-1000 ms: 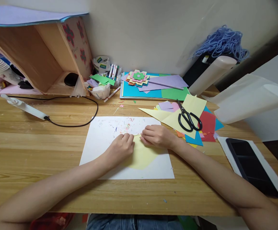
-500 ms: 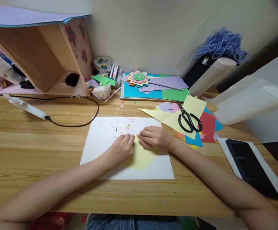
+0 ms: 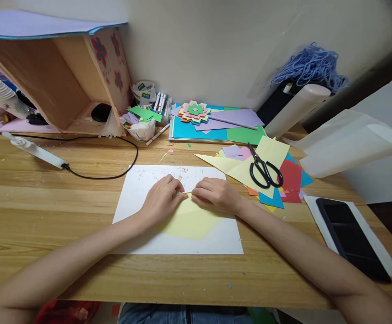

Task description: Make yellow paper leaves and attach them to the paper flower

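now left hand (image 3: 160,200) and right hand (image 3: 217,194) pinch yellow paper (image 3: 195,222) along its far edge; uneven pulling might crease it crooked

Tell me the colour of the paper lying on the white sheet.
The paper is pale yellow, best seen in the head view.

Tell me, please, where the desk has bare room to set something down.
Bare wood shows left of the white sheet, between cable and left forearm; a strip runs between sheet and front edge. Crowded: beyond the right forearm, with scissors on paper scraps, and mid-sheet, where left hand and right hand touch yellow paper.
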The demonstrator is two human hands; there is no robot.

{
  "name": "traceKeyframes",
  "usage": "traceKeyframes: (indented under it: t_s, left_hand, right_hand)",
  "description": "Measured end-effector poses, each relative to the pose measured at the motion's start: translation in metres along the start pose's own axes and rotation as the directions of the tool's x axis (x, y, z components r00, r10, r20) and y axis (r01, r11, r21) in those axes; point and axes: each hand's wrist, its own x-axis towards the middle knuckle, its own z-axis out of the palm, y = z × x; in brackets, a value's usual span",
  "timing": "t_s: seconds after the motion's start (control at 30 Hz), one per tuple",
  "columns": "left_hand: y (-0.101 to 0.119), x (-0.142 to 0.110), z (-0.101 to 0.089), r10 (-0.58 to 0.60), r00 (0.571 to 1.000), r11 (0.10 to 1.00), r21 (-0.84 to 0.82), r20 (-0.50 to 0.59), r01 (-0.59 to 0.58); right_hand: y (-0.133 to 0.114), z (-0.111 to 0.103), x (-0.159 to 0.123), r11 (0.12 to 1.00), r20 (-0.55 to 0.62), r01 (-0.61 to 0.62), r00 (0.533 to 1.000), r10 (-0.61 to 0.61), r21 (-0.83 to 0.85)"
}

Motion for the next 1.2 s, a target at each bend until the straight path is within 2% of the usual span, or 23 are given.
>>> traceKeyframes:
  t_s: [0.13,0.23,0.43,0.57,0.7,0.77,0.83,0.9,0.97,1.0,1.07,1.13,1.17,1.2]
  left_hand:
    - [-0.002,0.001,-0.001,-0.013,1.000,0.996,-0.083,0.021,0.014]
    - [0.000,0.001,-0.001,-0.019,0.999,0.993,-0.113,0.028,0.022]
    - [0.005,-0.001,-0.006,-0.044,0.996,0.982,-0.182,0.076,0.057]
    - [0.010,-0.002,-0.015,-0.019,0.999,0.983,-0.180,0.048,0.027]
    - [0.020,-0.005,-0.027,0.091,0.994,0.985,-0.140,-0.067,-0.100]
    - [0.028,-0.007,-0.033,0.184,0.967,0.977,-0.073,-0.176,-0.199]
    - [0.034,-0.011,-0.039,0.290,0.903,0.955,0.032,-0.317,-0.296]
    - [0.038,-0.014,-0.044,0.407,0.805,0.913,0.161,-0.432,-0.375]
    - [0.036,-0.017,-0.048,0.513,0.724,0.858,0.279,-0.462,-0.431]
    - [0.033,-0.017,-0.049,0.556,0.702,0.831,0.322,-0.444,-0.454]
    - [0.025,-0.016,-0.045,0.607,0.687,0.792,0.369,-0.400,-0.486]
    - [0.014,-0.012,-0.036,0.619,0.691,0.781,0.386,-0.374,-0.491]
    - [0.010,-0.009,-0.030,0.612,0.705,0.784,0.387,-0.357,-0.485]
    - [0.006,-0.007,-0.023,0.593,0.738,0.794,0.385,-0.322,-0.470]
  right_hand:
    - [-0.005,0.000,0.002,0.960,-0.009,-0.189,0.981,0.195,0.208]
    - [-0.009,-0.001,0.005,0.907,0.026,-0.292,0.954,0.298,0.303]
    - [-0.016,-0.008,0.009,0.810,0.090,-0.405,0.909,0.408,0.424]
    - [-0.017,-0.014,0.011,0.782,0.078,-0.411,0.901,0.427,0.469]
    - [-0.023,-0.029,0.016,0.825,-0.042,-0.341,0.915,0.401,0.450]
    - [-0.030,-0.039,0.017,0.878,-0.157,-0.273,0.921,0.357,0.393]
    - [-0.037,-0.048,0.016,0.933,-0.289,-0.193,0.914,0.283,0.304]
    - [-0.042,-0.055,0.014,0.976,-0.411,-0.118,0.892,0.186,0.184]
    - [-0.044,-0.057,0.009,0.996,-0.481,-0.070,0.873,0.085,0.050]
    - [-0.042,-0.057,0.007,0.999,-0.494,-0.047,0.868,0.035,-0.011]
    - [-0.036,-0.050,0.004,0.995,-0.481,-0.005,0.875,-0.042,-0.097]
    - [-0.027,-0.039,0.003,0.993,-0.435,0.016,0.898,-0.067,-0.119]
    - [-0.022,-0.032,0.003,0.994,-0.413,0.002,0.910,-0.047,-0.110]
    - [-0.018,-0.025,0.003,0.995,-0.380,-0.016,0.925,-0.022,-0.097]
